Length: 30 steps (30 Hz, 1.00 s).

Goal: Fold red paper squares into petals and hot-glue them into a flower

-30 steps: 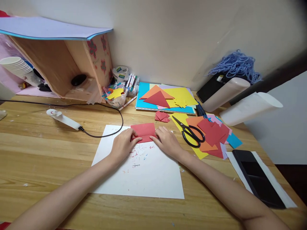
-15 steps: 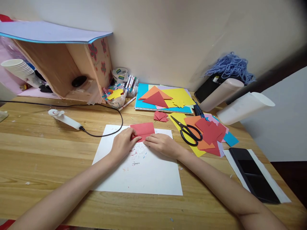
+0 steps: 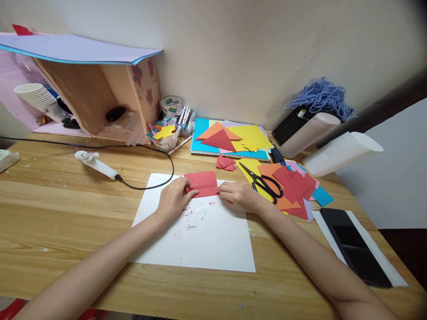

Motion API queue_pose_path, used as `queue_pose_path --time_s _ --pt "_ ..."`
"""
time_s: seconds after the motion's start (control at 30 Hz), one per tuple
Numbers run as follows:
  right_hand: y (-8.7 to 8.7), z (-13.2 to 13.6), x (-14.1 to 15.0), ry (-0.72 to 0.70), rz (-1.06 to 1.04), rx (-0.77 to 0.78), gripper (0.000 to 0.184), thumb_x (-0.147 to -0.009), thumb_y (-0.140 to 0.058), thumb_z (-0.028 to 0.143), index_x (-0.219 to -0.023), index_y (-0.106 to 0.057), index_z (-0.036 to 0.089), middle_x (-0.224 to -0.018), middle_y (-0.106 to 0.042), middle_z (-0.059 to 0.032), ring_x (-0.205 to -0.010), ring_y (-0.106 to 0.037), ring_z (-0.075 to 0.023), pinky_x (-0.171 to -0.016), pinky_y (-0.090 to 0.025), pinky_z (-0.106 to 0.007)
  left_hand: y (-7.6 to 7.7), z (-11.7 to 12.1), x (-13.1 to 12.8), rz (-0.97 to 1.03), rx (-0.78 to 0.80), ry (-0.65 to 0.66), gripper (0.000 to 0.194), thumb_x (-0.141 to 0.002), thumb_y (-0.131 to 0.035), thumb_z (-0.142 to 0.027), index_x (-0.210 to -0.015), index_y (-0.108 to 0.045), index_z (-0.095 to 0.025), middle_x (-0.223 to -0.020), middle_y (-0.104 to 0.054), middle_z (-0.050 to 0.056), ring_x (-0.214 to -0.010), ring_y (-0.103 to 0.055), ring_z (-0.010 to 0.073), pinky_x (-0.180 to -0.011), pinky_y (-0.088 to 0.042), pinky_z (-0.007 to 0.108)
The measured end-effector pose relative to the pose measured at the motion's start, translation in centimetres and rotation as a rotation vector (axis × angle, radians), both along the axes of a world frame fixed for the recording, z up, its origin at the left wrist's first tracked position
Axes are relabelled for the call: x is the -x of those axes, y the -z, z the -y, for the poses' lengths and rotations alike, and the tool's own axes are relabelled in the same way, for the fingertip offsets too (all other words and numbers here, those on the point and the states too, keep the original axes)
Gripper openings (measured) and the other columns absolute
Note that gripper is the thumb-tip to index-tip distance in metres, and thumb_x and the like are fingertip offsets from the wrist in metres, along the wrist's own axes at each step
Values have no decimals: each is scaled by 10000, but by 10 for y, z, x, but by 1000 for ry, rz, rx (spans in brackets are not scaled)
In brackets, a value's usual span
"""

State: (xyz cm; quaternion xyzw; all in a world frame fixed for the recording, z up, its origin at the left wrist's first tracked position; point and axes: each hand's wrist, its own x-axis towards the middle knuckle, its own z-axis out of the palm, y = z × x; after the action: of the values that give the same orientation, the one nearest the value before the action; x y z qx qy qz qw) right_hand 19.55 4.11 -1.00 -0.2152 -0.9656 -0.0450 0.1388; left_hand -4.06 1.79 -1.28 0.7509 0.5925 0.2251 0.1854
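Observation:
A red sheet of paper (image 3: 203,183), with a fold line across its lower part, lies at the far edge of a marked white sheet (image 3: 207,249). My left hand (image 3: 175,195) is closed on the red paper's left side, thumb on top near the lower edge. At the lower right corner my right hand (image 3: 237,195) pinches the red paper's edge with bent fingers. Just beyond lies a small folded red paper heart (image 3: 226,163). Black-handled scissors (image 3: 263,181) rest on coloured paper right of my right hand.
A white glue gun (image 3: 96,164) with a black cord lies left. Behind stand a cardboard box (image 3: 147,93), a tub of scraps (image 3: 166,138) and a stack of coloured paper (image 3: 196,129). At right are paper scraps (image 3: 295,186), a black phone-like object (image 3: 353,249) and white rolls (image 3: 340,153).
My right hand moved left along the red paper's lower fold, then back right to its corner. My left hand kept its hold on the left side. The view shifted slightly.

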Motion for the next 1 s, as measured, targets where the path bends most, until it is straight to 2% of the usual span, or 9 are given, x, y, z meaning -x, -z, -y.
queue_pose_path --time_s 0.17,0.33,0.57,0.67,0.8,0.9,1.0 --pt "1 2 4 36 29 -4 154 -805 -405 130 -743 -541 168 -741 -569 -31 -638 -460 -126 -566 -299 -250 0 1 -2 -24 -43 12 181 -791 -509 -381 -767 -485 -203 -722 -558 -19 -668 -508 138 -539 -315 245" --pt "-1 4 14 24 43 35 176 -853 -410 227 -916 -569 183 -752 -555 -34 -665 -452 -145 -576 -283 -265 -2 5 -10 -63 -98 -32 301 -740 -529 -486 -777 -472 -193 -776 -554 14 -702 -511 168 -551 -334 266" --pt "3 3 11 50 -12 96 180 -856 -429 221 -912 -597 191 -821 -575 -57 -714 -493 -148 -603 -326 -268 -5 4 -8 25 10 -48 279 -688 -607 -430 -820 -495 -211 -851 -563 8 -758 -523 173 -585 -359 263" --pt "5 4 9 79 -73 117 171 -851 -446 234 -925 -597 201 -907 -597 -64 -775 -531 -157 -619 -367 -273 -3 -3 1 96 105 12 232 -680 -629 -338 -840 -519 -212 -853 -563 1 -716 -510 153 -588 -363 258" --pt "7 3 10 62 -154 150 166 -857 -449 233 -929 -594 195 -1025 -614 -73 -891 -566 -174 -704 -438 -296 -1 -15 17 218 226 165 218 -686 -606 -209 -899 -559 -204 -851 -560 6 -651 -474 122 -589 -375 248" --pt "9 1 11 44 -181 150 161 -860 -446 206 -930 -589 184 -973 -644 -67 -873 -589 -167 -743 -470 -302 -6 -18 25 245 234 280 156 -734 -555 -210 -884 -600 -207 -838 -550 12 -666 -473 119 -619 -381 248" --pt "12 0 12 17 -203 93 155 -855 -449 187 -926 -586 173 -940 -658 -76 -855 -604 -169 -758 -488 -313 -12 -14 28 200 206 355 155 -765 -538 -291 -867 -631 -219 -834 -553 15 -662 -470 121 -615 -377 249"
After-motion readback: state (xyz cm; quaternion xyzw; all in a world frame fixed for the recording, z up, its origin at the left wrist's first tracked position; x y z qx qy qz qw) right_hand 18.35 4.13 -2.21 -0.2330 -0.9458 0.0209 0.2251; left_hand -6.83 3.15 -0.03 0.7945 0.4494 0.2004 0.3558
